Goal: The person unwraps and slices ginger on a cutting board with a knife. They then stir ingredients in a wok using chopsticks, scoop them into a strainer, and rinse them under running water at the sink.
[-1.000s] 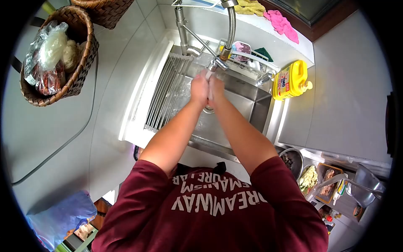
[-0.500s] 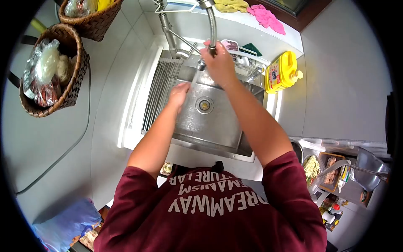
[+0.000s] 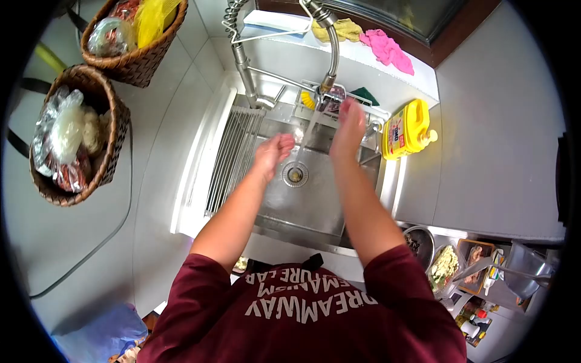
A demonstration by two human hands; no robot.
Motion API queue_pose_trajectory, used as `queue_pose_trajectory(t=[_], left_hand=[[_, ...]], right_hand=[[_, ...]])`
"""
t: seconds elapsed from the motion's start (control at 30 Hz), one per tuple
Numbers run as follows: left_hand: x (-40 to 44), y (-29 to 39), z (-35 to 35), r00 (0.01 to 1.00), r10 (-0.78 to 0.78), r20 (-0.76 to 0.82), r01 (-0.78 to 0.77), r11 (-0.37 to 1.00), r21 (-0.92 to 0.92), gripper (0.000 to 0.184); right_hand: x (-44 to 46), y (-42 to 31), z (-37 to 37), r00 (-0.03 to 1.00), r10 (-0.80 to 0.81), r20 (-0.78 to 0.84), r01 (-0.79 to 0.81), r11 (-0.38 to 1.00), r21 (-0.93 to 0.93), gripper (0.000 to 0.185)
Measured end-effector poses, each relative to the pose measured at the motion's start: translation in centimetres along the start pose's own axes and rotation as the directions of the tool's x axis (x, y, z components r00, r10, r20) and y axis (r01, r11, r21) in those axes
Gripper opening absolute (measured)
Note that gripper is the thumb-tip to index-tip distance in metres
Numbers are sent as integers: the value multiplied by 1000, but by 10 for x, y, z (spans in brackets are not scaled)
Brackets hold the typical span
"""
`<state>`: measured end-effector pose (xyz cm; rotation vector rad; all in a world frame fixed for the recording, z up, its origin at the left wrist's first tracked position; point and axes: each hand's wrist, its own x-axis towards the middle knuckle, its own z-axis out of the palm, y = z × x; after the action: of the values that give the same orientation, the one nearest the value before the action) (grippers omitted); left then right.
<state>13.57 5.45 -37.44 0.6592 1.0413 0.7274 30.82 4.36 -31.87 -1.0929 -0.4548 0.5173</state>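
Note:
Water runs from the faucet head [image 3: 327, 83] down into the steel sink [image 3: 308, 209], toward the round drain [image 3: 295, 174]. Just left of the stream is my left hand [image 3: 273, 157], its fingers loosely bent and nothing visible in them. My right hand [image 3: 348, 130] is on the other side of the stream, just below the faucet head and apart from it. Its fingers are stretched out, a little blurred, and hold nothing. A roll-up drying rack [image 3: 233, 157] covers the sink's left part.
A yellow detergent bottle [image 3: 407, 130] stands right of the sink. Behind, a pink cloth [image 3: 387, 51] and a yellow cloth [image 3: 340, 30] lie on the ledge. Woven baskets [image 3: 115, 142] with bagged food sit at left. A metal bowl [image 3: 423, 242] and food containers [image 3: 446, 266] are at lower right.
My right hand has let go of the faucet head and moved right and down, with its fingers now straight. My left hand has shifted slightly right and down, closer to the water stream.

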Motion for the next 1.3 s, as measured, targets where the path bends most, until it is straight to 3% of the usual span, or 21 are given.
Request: queue_pose_trajectory(t=[0.07,0.13,0.2,0.27,0.33,0.4,0.5,0.57,0.63,0.7,0.73,0.87,0.93,1.0,1.03,1.07,1.1,1.13,1.17,1.27,1.3], left_hand=[[12,0,30,997,-33,69,41,992,-117,33],[23,-7,50,998,-47,48,53,988,-148,31],[32,-9,62,999,-46,-14,43,987,-155,29],[46,-9,51,996,92,6,-92,994,65,28],[59,0,37,948,316,29,-307,891,334,24],[70,27,15,826,556,98,-351,369,860,20],[97,54,-12,571,649,503,-513,-197,836,33],[107,67,-19,740,320,591,-467,-387,795,44],[118,81,-15,844,181,505,-320,-586,745,52],[127,90,-14,868,139,477,-213,-763,610,60],[125,93,-4,885,161,437,-191,-731,655,58],[95,67,6,835,343,431,-269,-428,863,53],[75,28,-12,648,429,629,-523,-351,777,51],[37,-8,-12,796,421,435,-498,45,866,47],[21,-29,-13,870,365,332,-410,162,897,46],[4,-48,-16,931,285,227,-305,270,913,45],[-12,-58,-22,919,286,272,-351,278,894,44],[-26,-66,-30,904,280,322,-398,281,873,44],[-35,-73,-35,888,268,374,-444,287,849,43],[-66,-41,-32,910,259,323,-400,354,845,43],[-73,-33,-32,914,274,300,-389,376,841,42]], right_hand=[[-24,35,-20,953,282,107,-282,959,-11,25],[-37,51,-20,815,536,219,-550,835,4,24],[-33,58,-18,830,521,199,-515,853,-83,24],[-29,67,-17,824,508,250,-498,861,-106,25],[-22,73,-26,761,528,376,-425,845,-325,27],[-14,85,-49,661,578,479,-204,752,-626,32],[-18,92,-81,566,626,536,327,426,-843,37],[-22,85,-94,544,629,556,464,326,-824,42],[-17,60,-93,486,648,586,627,208,-750,44],[-6,29,-83,545,560,624,655,180,-734,45],[0,10,-75,571,514,640,666,167,-727,45],[6,-86,-52,359,639,680,445,523,-727,47],[-6,-110,-52,186,673,716,253,671,-697,47],[-34,-42,-84,211,665,716,-384,730,-565,52],[-51,9,-107,223,659,718,-651,649,-393,55],[-66,48,-127,234,710,664,-625,633,-456,56],[-81,55,-138,244,781,575,-255,623,-739,56],[-93,43,-139,249,811,530,118,517,-848,56],[-94,34,-137,289,779,556,269,492,-828,57],[-91,-31,-109,546,455,704,440,559,-703,52],[-93,-55,-102,594,442,672,362,599,-714,49]])
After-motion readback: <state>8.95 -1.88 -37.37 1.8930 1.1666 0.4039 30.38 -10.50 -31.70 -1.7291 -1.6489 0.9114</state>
